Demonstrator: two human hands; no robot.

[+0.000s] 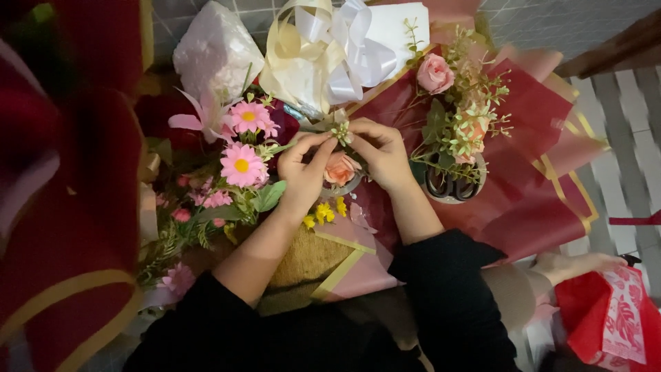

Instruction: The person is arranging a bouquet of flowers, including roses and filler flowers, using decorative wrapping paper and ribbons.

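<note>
Pinching one pale sprig (340,131), both hands' (303,169) (381,153) grips closed, beside two pink daisies (242,165).

The scissors (451,184) show only their dark handles; the blades are hidden under greenery (463,134). The left hand (303,169) and right hand (381,151) cover most of the sprig (341,132) and part of the peach rose (340,167). Red paper (62,207) at the left is blurred and cut off by the edge. The red bag (613,317) is cut off at the corner.
</note>
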